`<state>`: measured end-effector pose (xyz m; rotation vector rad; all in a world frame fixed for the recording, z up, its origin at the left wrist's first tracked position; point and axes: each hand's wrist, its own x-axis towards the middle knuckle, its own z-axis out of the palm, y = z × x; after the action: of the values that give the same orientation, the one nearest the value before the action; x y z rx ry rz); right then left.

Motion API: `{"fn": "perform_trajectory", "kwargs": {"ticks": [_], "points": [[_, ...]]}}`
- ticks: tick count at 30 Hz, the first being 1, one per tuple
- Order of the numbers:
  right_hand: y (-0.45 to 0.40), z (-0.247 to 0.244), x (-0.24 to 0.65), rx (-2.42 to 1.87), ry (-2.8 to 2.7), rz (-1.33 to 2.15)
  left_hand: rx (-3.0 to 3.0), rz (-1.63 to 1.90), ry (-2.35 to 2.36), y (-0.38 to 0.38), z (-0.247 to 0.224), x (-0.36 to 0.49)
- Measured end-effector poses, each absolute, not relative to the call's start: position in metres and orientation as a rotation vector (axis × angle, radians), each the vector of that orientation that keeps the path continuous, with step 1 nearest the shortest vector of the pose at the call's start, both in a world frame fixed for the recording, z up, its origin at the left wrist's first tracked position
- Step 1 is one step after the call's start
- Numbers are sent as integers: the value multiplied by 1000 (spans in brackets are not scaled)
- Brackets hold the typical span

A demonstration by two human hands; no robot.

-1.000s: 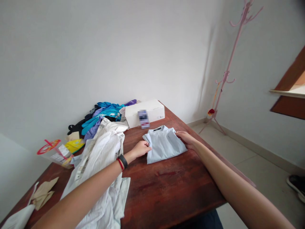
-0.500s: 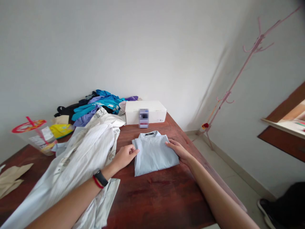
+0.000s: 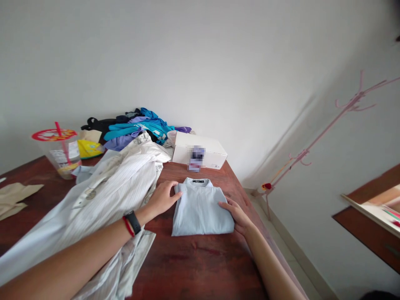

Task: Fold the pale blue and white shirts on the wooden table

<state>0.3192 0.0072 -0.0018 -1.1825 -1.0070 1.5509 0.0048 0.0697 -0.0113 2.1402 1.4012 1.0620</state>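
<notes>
A light blue collared shirt (image 3: pixel 201 210), folded into a neat rectangle, lies on the dark red wooden table (image 3: pixel 193 271) with its collar and black label facing away from me. My left hand (image 3: pixel 163 198) holds its left edge near the collar, thumb on the cloth and fingers curved at the side. On the opposite edge, my right hand (image 3: pixel 236 214) grips the shirt with the thumb on top; the other fingers are partly hidden beside or under the fabric. White striped garments (image 3: pixel 125 179) lie loosely beneath and beside my left forearm.
Behind the shirt stands a white box (image 3: pixel 200 148) with a blurred item before it. A pile of blue, purple and black clothes (image 3: pixel 140 127) rests against the wall. Leftward are a plastic cup (image 3: pixel 64 154), a yellow packet (image 3: pixel 89 148) and brown paper (image 3: pixel 15 196). A pink coat rack (image 3: pixel 328 125) stands right.
The view has tilted and shifted. The folded shirt has turned slightly, its front edge now nearly level. My left fingers have uncurled somewhat at its left edge; my right hand keeps its hold.
</notes>
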Motion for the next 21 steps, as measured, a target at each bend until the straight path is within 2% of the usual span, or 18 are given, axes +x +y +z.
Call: {"fn": "perform_trajectory", "kwargs": {"ticks": [21], "points": [[2, 1, 320, -1251, -1099, 1627, 2007, 962, 1182, 71, -4, 8]]}}
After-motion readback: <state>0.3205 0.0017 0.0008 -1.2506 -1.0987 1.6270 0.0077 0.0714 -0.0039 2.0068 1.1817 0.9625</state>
